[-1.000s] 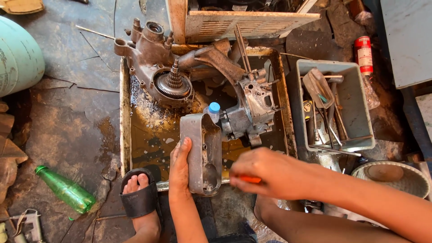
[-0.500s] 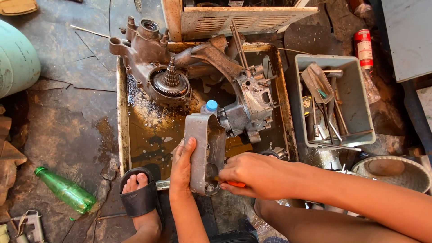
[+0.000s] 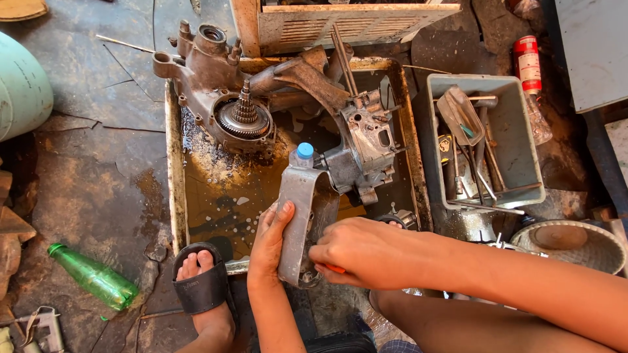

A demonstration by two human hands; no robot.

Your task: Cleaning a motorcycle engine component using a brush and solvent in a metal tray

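My left hand (image 3: 271, 238) grips the left edge of a grey metal engine cover (image 3: 302, 219) that stands on end at the near rim of a rusty wash tray (image 3: 174, 189). My right hand (image 3: 356, 252) is closed around an orange-handled tool (image 3: 335, 268), pressed against the cover's lower right side; the tool's tip is hidden. A blue-capped bottle (image 3: 303, 153) stands just behind the cover. Engine casings lie in the tray: one with a gear shaft (image 3: 226, 98), another (image 3: 363, 144) to the right.
Oily liquid pools in the tray. A grey bin of tools (image 3: 517, 140) sits to the right, with a red spray can (image 3: 526, 62) behind it. A green bottle (image 3: 95, 278) lies left of my sandalled foot (image 3: 199, 281). A round basket (image 3: 575, 245) is at right.
The view has shifted slightly. My right hand has slid lower and further left along the cover, hiding more of the orange handle. My left hand keeps its grip.
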